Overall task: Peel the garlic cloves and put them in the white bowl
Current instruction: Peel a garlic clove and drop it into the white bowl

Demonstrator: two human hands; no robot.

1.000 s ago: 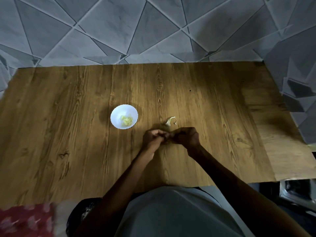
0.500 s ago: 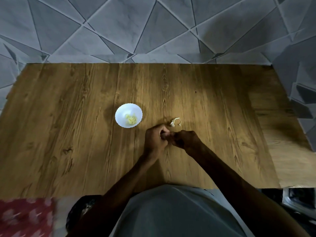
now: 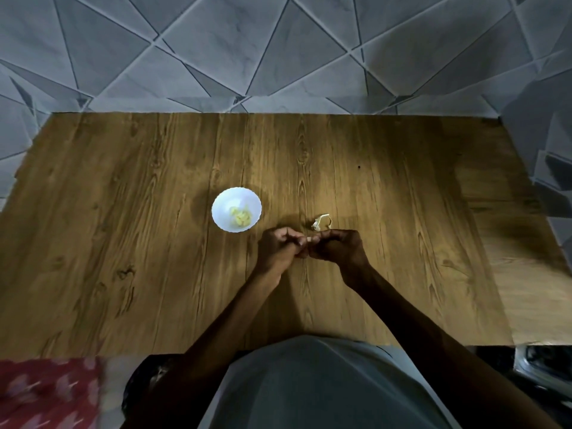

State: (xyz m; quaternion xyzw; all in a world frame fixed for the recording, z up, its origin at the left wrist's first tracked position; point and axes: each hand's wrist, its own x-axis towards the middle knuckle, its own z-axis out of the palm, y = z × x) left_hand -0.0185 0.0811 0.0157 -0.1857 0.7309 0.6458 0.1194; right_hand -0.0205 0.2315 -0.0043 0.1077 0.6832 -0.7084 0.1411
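Grip status: I read both hands as closed. The left hand (image 3: pixel 280 247) and the right hand (image 3: pixel 337 247) sit knuckle to knuckle just above the brown wood-grain tabletop (image 3: pixel 123 243), with all fingers curled inward. The left fingertips (image 3: pixel 297 239) meet those of the right hand at one contact point between the two hands. Whatever is pinched there is hidden by the fingers, so I cannot tell whether a garlic clove is in the grip, or which hand would be carrying it.

Task items, referenced to the grip:
- The small round white bowl with a scalloped rim (image 3: pixel 223 209) stands upright on the table, beyond and to the left of the left hand. It is near that hand but clear of it.
- The pale yellow peeled garlic cloves (image 3: pixel 240 215) lie in a heap at the bottom of that bowl.
- A thin curled scrap of white garlic skin (image 3: pixel 322 221) lies on the table just beyond the contact point, closer to the right hand. I see a narrow gap between it and the knuckles.

Both forearms run back from the grip toward my viewpoint.
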